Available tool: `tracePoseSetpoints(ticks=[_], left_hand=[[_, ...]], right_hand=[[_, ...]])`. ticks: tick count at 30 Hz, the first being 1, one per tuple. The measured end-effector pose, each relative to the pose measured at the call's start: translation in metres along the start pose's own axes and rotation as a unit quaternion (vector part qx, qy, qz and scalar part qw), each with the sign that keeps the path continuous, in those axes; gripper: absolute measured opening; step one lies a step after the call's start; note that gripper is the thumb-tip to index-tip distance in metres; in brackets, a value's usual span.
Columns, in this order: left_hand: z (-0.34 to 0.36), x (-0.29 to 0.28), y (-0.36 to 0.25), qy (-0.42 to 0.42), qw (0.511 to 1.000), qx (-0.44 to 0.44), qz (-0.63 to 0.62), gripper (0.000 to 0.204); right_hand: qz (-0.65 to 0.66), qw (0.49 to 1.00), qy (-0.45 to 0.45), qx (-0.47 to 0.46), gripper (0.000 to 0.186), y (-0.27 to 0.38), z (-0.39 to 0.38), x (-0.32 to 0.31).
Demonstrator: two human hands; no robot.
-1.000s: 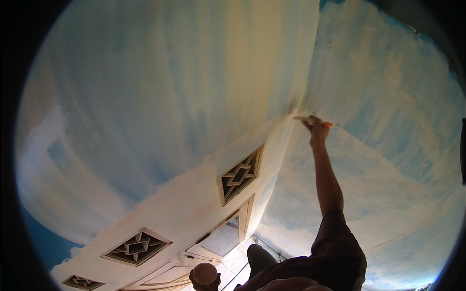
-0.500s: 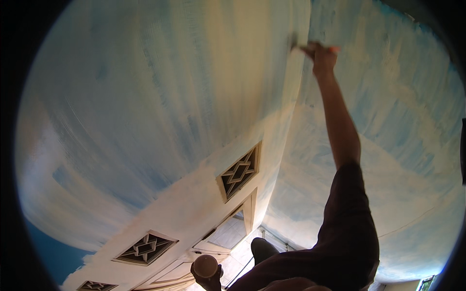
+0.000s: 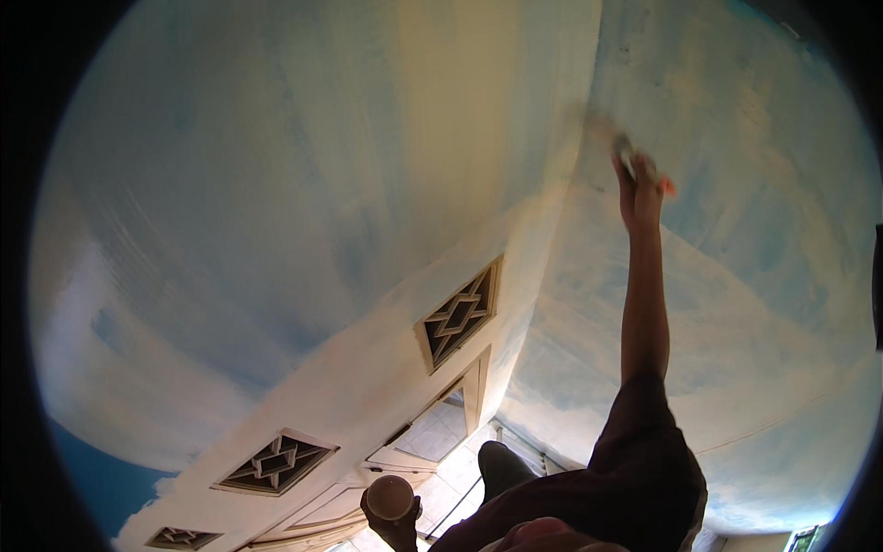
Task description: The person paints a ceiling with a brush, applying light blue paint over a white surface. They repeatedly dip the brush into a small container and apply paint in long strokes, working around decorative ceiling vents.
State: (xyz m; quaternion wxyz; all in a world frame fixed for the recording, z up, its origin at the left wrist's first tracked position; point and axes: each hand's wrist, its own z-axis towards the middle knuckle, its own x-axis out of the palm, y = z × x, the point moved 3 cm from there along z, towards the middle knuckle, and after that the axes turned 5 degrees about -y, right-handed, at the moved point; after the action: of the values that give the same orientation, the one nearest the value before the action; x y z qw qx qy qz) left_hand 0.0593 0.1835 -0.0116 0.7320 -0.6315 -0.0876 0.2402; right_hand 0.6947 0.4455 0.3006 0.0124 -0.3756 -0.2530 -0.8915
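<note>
1. Nearest the camera, low and to the left of the star-patterned vent (image 3: 458, 315), the left hand (image 3: 395, 524) is clasped around a small round container (image 3: 390, 497), kept level and close to the body, likely so the paint stays within reach.
2. Right of that vent, the right arm stretches straight up, its dark sleeve (image 3: 644, 442) bunched at the shoulder.
3. Farthest, well above the vent, the right hand (image 3: 641, 193) grips a brush (image 3: 626, 152), its tip blurred, near the corner where the two blue-and-cream painted surfaces (image 3: 303, 166) meet.
</note>
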Motion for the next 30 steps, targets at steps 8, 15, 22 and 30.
tracePoseSetpoints(ticks=[8,15,22,30], left_hand=[[-0.006,-0.009,0.007,-0.013,1.0,-0.006,0.01,0.078],[-0.006,-0.006,0.011,0.001,1.0,-0.001,0.011,0.078],[-0.007,-0.002,0.015,0.003,1.0,0.003,0.004,0.078],[0.006,0.0,0.017,0.013,1.0,0.012,-0.005,0.078]], right_hand=[[-0.215,0.972,-0.01,0.098,0.019,-0.039,-0.079,-0.094],[-0.401,0.906,0.113,0.075,0.017,-0.05,-0.018,-0.044],[-0.392,0.911,0.089,0.089,0.019,-0.027,0.041,0.05],[-0.391,0.868,0.239,-0.192,0.028,0.073,0.233,0.192]])
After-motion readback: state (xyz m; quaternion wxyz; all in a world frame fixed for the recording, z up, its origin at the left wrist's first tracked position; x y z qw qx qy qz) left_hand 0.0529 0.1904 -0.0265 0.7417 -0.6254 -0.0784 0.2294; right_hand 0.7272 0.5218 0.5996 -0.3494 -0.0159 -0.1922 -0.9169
